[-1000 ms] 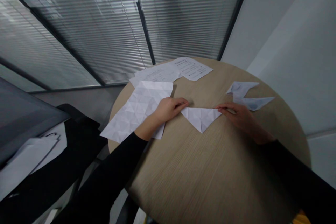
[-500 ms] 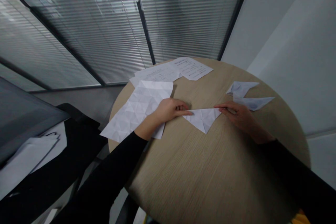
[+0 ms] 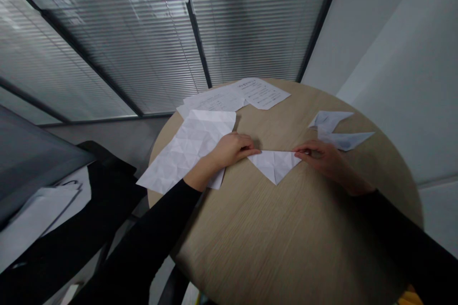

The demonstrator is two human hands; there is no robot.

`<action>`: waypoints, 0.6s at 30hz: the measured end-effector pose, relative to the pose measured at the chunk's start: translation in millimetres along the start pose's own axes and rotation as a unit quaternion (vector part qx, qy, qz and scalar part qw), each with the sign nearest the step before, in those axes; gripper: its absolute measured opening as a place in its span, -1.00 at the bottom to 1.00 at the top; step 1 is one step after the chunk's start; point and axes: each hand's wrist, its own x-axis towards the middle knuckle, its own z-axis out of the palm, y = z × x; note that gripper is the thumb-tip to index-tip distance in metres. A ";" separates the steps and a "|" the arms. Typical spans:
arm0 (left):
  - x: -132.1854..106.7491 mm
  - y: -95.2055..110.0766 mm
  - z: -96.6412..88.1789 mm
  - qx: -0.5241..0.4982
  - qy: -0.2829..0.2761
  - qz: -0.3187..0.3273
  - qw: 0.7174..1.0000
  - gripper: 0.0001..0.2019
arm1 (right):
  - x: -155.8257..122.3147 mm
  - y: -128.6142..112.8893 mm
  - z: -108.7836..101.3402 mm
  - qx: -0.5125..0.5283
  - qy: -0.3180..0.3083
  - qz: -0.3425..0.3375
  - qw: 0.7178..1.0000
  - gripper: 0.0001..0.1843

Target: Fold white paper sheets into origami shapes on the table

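The white paper folded into a downward-pointing triangle lies flat on the round pale wooden table, its long top edge spanning between the hands: left hand and right hand each pinch one corner. Uneven pressure could skew the crease or let the paper slide.

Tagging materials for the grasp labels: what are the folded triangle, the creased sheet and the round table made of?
Folded triangle: thin white paper, matte, with sharp fold lines; left hand and right hand pin its top corners.
Creased sheet: the same kind of paper, a grid of creases across it.
Round table: light wood-grain top, matte, probably laminate or veneer; solid wood cannot be ruled out.
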 end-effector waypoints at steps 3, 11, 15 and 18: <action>0.2 1.3 -0.1 0.021 0.002 0.000 1.000 -0.49 | -1.7 0.1 0.5 0.005 -0.003 0.014 1.000 -0.72; 2.5 4.0 -1.4 0.060 0.016 -0.064 0.996 -0.46 | -2.5 -10.8 0.0 0.013 -0.054 -0.017 0.998 -0.72; 2.5 2.5 0.4 0.074 0.044 -0.092 0.992 -0.43 | -1.7 -11.3 1.1 0.010 -0.055 -0.027 0.998 -0.73; 2.4 1.7 2.2 0.084 0.044 -0.104 0.990 -0.43 | -1.6 -10.0 1.7 0.005 -0.051 -0.028 0.998 -0.73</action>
